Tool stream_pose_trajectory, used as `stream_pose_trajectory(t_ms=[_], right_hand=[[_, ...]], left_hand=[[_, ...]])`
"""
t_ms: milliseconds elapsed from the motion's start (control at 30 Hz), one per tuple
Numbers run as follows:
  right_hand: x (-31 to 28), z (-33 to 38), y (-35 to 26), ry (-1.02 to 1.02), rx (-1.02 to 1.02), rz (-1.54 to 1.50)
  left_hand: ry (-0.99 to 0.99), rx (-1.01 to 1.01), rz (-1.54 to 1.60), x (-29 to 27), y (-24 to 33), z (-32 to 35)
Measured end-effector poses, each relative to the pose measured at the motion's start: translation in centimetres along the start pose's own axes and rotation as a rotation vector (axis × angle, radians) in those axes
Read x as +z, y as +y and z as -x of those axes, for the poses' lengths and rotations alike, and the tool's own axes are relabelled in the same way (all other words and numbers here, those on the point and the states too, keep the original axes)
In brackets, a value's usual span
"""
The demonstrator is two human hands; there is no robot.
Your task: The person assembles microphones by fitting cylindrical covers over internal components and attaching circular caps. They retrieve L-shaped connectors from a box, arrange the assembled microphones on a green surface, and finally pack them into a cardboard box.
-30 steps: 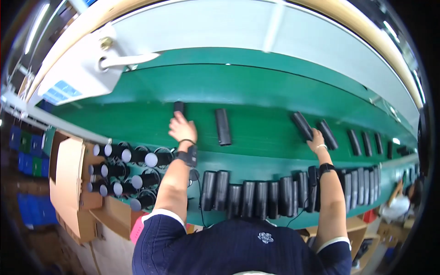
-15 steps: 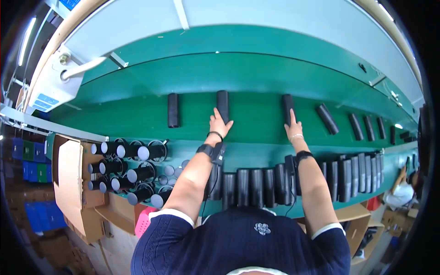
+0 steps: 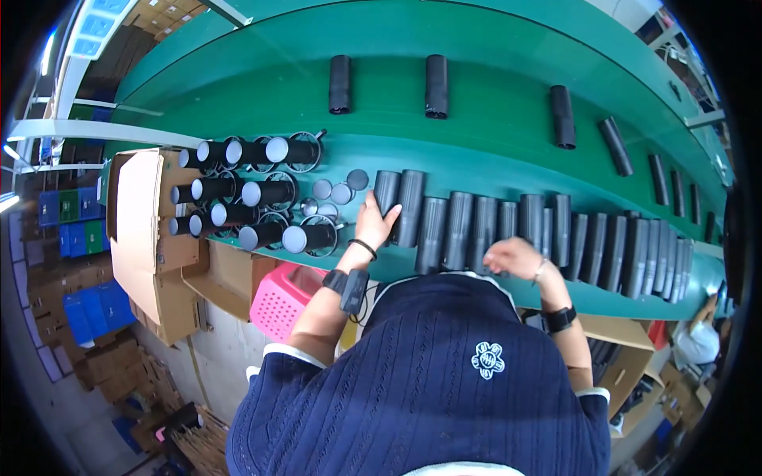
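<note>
My left hand (image 3: 373, 224) grips the lower end of a black ribbed tube (image 3: 386, 188), thumb on one side and fingers on the other. This tube stands at the left end of a row of similar tubes along the near green ledge. Another black tube (image 3: 410, 208) is right beside it. My right hand (image 3: 514, 259), slightly blurred, hovers over the near edge of the row, close to a tube (image 3: 484, 226). Its fingers point left and look partly bent; whether they hold anything is unclear.
Black tubes (image 3: 436, 86) lie spaced out along the green strip beyond. Left are black cylinders with pale round ends (image 3: 294, 239), loose dark discs (image 3: 341, 193) and an open cardboard box (image 3: 136, 214). A pink perforated basket (image 3: 274, 305) sits below; another person (image 3: 697, 341) works far right.
Both hands have pulled back from two tubes on the far strip, which stay there. They are now at the near row, the left one on a tube. The view has tilted downward.
</note>
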State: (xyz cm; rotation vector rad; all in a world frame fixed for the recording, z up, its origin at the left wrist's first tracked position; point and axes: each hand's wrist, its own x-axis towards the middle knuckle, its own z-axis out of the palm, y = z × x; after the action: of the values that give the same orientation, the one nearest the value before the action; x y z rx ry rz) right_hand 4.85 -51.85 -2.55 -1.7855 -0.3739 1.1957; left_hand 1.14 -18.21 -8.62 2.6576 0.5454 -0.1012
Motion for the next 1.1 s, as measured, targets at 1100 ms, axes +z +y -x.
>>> stream_pose_trajectory(t_ms=[1100], right_hand=[[6.3, -10.8, -7.3, 0.084, -0.576, 0.668]], left_hand=[[-0.06, -0.083, 1.287, -6.4, 1.8, -7.9]])
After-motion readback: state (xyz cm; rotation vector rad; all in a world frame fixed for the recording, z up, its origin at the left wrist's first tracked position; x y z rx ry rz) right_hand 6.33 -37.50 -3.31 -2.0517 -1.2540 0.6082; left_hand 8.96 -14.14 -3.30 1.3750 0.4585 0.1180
